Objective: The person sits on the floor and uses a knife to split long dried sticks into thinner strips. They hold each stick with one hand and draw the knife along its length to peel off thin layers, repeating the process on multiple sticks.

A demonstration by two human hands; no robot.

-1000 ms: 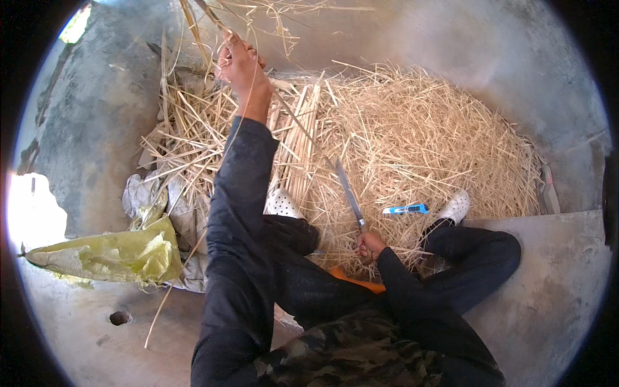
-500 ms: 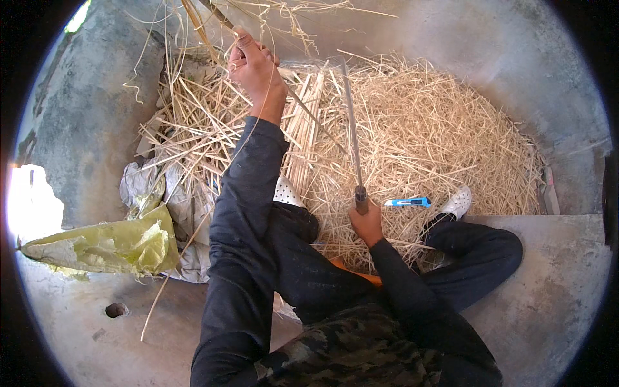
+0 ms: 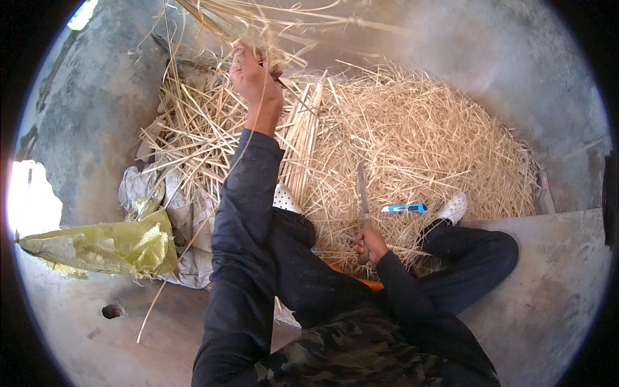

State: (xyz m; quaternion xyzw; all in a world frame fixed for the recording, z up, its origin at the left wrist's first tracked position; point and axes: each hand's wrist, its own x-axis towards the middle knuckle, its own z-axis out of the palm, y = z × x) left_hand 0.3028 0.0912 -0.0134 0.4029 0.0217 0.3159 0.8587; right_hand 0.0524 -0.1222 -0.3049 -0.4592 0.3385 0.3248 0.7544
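My left hand (image 3: 255, 77), arm stretched far forward, is closed round a thin cane-like stick (image 3: 296, 97). Pale, curling strips (image 3: 219, 22) fan out beyond that fist, partly blurred. One long thin strip (image 3: 187, 248) trails from near the fist past my left sleeve to the floor. Nearer my body, my right hand (image 3: 371, 246) grips the handle of a long narrow knife (image 3: 363, 190). Its blade points away from me, above the shavings and apart from the stick.
A broad heap of straw-like shavings (image 3: 438, 135) covers the floor ahead, with flat slats (image 3: 303, 138) beside it. A blue utility knife (image 3: 404, 208) lies on the heap near my right shoe (image 3: 453, 208). At left are a yellow-green sack (image 3: 116, 248) and a floor hole (image 3: 113, 311).
My right hand has drawn the knife back toward my body, away from the stick. My left hand has come slightly nearer, and the strips beyond it have swung to the right.
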